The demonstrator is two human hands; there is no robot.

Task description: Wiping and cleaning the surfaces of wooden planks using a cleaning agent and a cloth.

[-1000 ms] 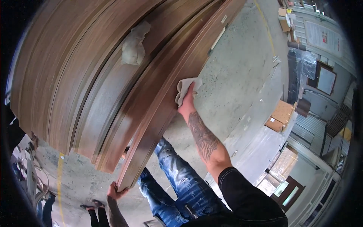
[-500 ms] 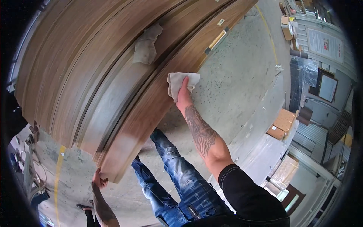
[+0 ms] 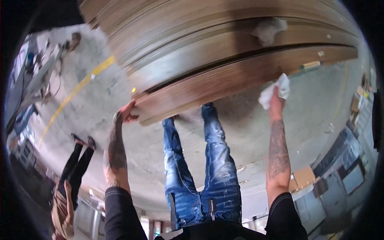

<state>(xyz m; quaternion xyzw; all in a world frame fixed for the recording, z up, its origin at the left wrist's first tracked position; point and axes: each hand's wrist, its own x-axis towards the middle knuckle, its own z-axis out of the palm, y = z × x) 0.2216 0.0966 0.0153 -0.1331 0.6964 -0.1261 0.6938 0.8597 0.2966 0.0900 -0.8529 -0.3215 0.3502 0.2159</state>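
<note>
A large brown wood-grain door panel [image 3: 224, 80] fills the top of the view, blurred by motion. My left hand [image 3: 127, 112] grips its near left corner. My right hand [image 3: 275, 100] holds a crumpled white cloth [image 3: 276, 90] against the panel's near edge, toward the right. A second white cloth [image 3: 269, 29] lies on top of the panel, farther back. My legs in blue jeans [image 3: 204, 168] stand below the panel on the concrete floor.
Another person in dark trousers [image 3: 74, 168] stands at the lower left. A yellow line [image 3: 76, 92] runs across the grey concrete floor. Machinery [image 3: 36, 76] sits at the far left. Cardboard boxes [image 3: 303, 178] and stacked frames are at the right.
The view has swung round, so the panel now lies across the top. My right hand with the cloth has slid along the panel's edge toward its right end. My left hand stays on the corner.
</note>
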